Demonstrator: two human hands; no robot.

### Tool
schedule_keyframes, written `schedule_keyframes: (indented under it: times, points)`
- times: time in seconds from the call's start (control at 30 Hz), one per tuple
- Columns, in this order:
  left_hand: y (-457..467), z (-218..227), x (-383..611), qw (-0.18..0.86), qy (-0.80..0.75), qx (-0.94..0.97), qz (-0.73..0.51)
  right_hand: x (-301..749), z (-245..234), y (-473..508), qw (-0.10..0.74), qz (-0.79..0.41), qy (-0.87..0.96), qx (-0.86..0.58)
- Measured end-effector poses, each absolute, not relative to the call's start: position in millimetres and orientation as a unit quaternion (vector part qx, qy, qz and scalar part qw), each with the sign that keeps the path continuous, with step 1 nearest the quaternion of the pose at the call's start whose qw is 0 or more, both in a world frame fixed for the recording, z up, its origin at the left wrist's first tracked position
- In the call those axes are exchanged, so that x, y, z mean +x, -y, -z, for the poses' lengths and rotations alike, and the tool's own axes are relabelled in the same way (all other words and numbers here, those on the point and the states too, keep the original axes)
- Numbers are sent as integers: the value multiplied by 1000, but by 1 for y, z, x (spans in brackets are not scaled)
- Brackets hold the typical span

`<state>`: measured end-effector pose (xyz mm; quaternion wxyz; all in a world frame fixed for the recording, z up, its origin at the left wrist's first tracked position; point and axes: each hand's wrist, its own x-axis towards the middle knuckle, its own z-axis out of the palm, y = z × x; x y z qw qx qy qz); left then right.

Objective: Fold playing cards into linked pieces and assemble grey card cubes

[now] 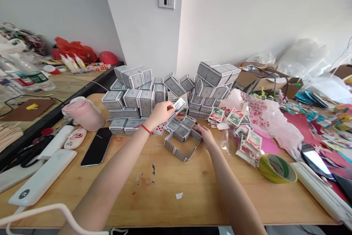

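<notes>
My left hand (161,113), with a red band at the wrist, pinches a small grey card box (178,105) and holds it just above the table. My right hand (204,135) rests with fingers curled on the far right side of a low square frame of grey card boxes (182,139) lying on the wooden table (170,187). A few more grey boxes sit inside the frame's far corner. Behind both hands rise stacks of the same grey boxes (134,95), with another pile (214,81) to the right.
Loose red and green playing-card packs (233,117) and a pink plastic bag (271,119) lie to the right, with a roll of yellow-green tape (277,168). On the left are a black phone (96,146), a pink roll (83,113) and a white power bank (42,178).
</notes>
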<state>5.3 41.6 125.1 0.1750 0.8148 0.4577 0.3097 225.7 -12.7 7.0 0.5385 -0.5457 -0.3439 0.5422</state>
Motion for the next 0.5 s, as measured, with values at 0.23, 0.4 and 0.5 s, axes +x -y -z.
schedule_keyframes:
  times: [0.23, 0.4, 0.5]
  points:
    - [-3, -118, -10, 24, -488, 855, -177, 220, -18, -10, 510, -498, 357, -603]
    - [17, -102, -15, 35, -533, 836, -124, 220, -44, -12, 533, -434, 383, -617]
    - [21, -98, -19, 73, -522, 837, -147, 232, -63, -9, 547, -396, 398, -621]
